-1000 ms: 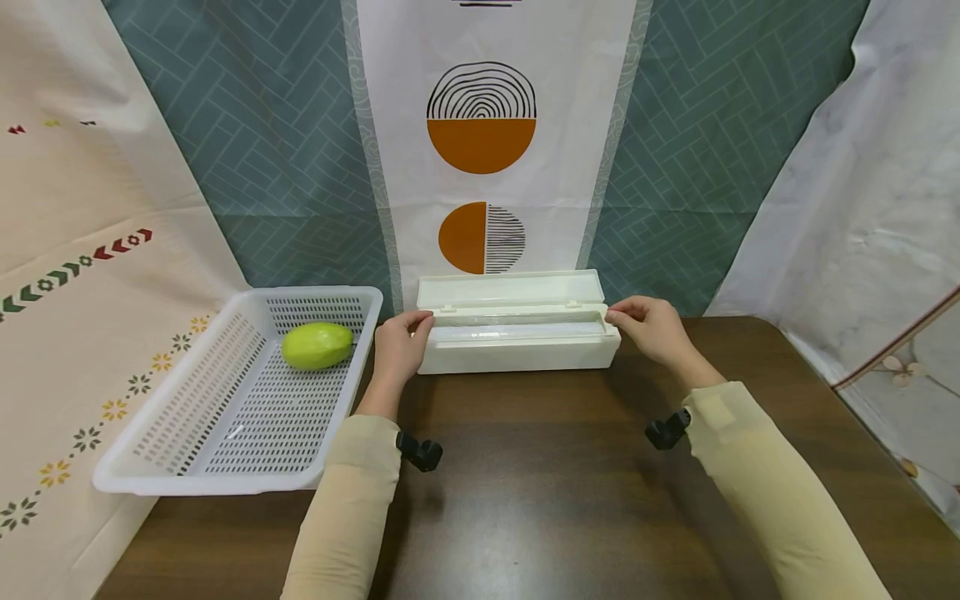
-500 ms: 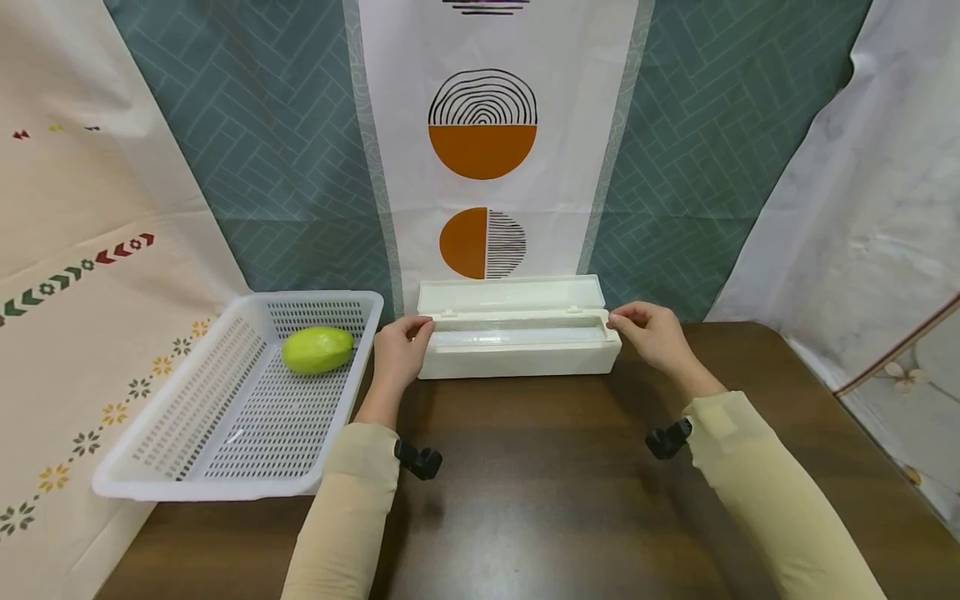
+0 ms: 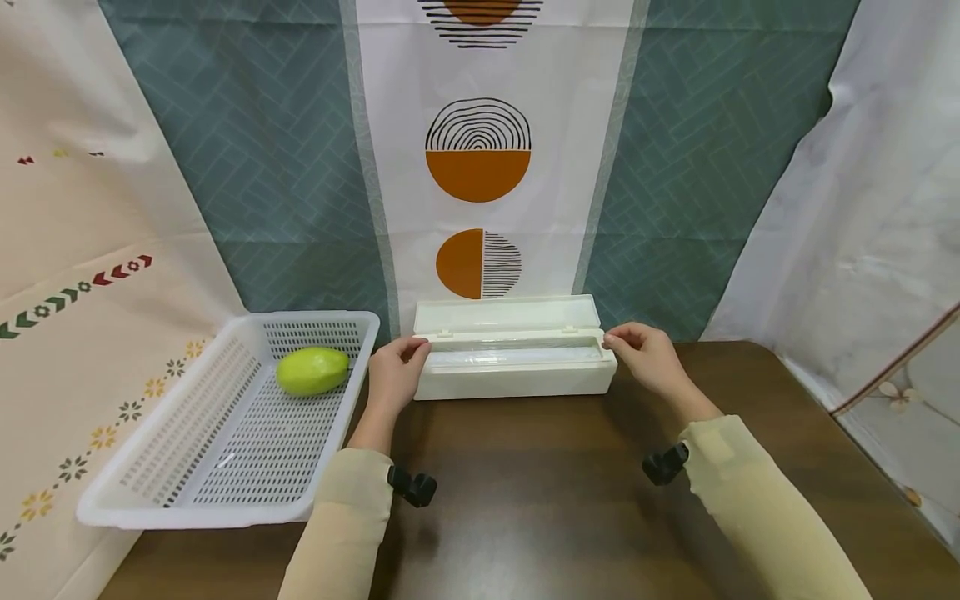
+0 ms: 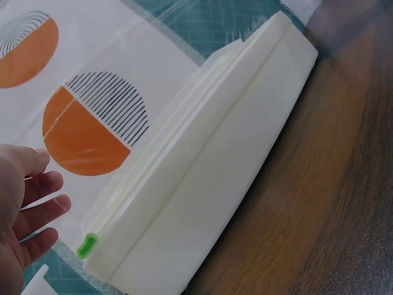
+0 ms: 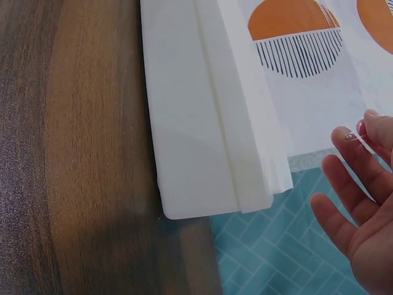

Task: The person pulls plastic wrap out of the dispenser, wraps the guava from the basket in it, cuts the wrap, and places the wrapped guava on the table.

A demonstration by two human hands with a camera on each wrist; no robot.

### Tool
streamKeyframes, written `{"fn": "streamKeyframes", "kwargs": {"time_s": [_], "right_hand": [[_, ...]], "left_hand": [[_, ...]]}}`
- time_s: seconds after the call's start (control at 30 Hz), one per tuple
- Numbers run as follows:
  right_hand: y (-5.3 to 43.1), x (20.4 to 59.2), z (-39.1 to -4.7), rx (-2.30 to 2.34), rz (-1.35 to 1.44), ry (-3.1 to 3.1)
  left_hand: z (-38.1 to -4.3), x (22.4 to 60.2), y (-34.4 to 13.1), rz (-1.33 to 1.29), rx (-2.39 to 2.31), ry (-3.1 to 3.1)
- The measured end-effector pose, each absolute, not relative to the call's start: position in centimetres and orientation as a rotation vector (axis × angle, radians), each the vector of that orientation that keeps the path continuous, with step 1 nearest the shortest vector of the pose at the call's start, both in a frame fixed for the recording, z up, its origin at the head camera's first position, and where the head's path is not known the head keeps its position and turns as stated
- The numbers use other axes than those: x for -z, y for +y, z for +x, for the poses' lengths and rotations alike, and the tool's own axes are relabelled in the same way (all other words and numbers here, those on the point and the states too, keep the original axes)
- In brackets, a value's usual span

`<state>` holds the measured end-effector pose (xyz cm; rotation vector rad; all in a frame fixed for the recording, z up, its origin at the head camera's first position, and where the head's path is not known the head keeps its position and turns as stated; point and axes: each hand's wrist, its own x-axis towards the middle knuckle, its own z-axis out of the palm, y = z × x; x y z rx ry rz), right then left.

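A white plastic-wrap dispenser box (image 3: 517,383) stands at the back of the table, its lid (image 3: 506,313) raised. A roll of clear plastic wrap (image 3: 495,357) lies inside. At the box's left end, my left hand (image 3: 392,375) pinches the wrap's edge between thumb and forefinger. My right hand (image 3: 648,358) does likewise at the right end. In the right wrist view, a bit of clear film (image 5: 351,136) shows between thumb and forefinger. A small green piece (image 4: 87,246) sits on the box's end in the left wrist view. The sheet between my hands is hard to see.
A white slotted basket (image 3: 195,518) stands at the left with a yellow-green fruit (image 3: 312,371) in it. Patterned cloth (image 3: 300,150) hangs right behind the box. Brown wooden tabletop (image 3: 540,500) stretches in front of the box.
The head view has tilted upward, so everything sits lower in the picture. Both hands stay at the box's ends, with hardly any movement relative to it.
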<state>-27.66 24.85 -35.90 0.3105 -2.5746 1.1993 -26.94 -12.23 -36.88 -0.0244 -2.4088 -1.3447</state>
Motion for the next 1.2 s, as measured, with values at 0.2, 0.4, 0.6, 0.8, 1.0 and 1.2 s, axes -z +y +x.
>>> {"fn": "streamKeyframes", "kwargs": {"time_s": [0.2, 0.4, 0.6, 0.8, 1.0, 1.2], "right_hand": [[24.7, 35.8, -27.7, -1.23, 0.299, -2.563], [24.8, 35.6, -27.8, -1.238, 0.311, -2.536], [24.8, 35.4, -27.7, -1.265, 0.309, -2.524], [24.6, 35.2, -27.6, -1.301, 0.288, -2.528], [24.6, 35.1, -27.7, -1.309, 0.282, -2.524], [24.6, 35.0, -27.8, -1.295, 0.266, -2.526]], "left_hand": [[-26.9, 36.9, -12.3, -0.035, 1.362, -2.398], [-27.1, 36.9, -12.3, -0.032, 1.377, -2.394], [-27.3, 36.8, -12.3, -0.028, 1.381, -2.394], [-27.3, 36.6, -12.3, -0.022, 1.392, -2.394], [-27.1, 36.2, -12.3, -0.018, 1.402, -2.404], [-27.0, 36.0, -12.3, -0.019, 1.415, -2.404]]}}
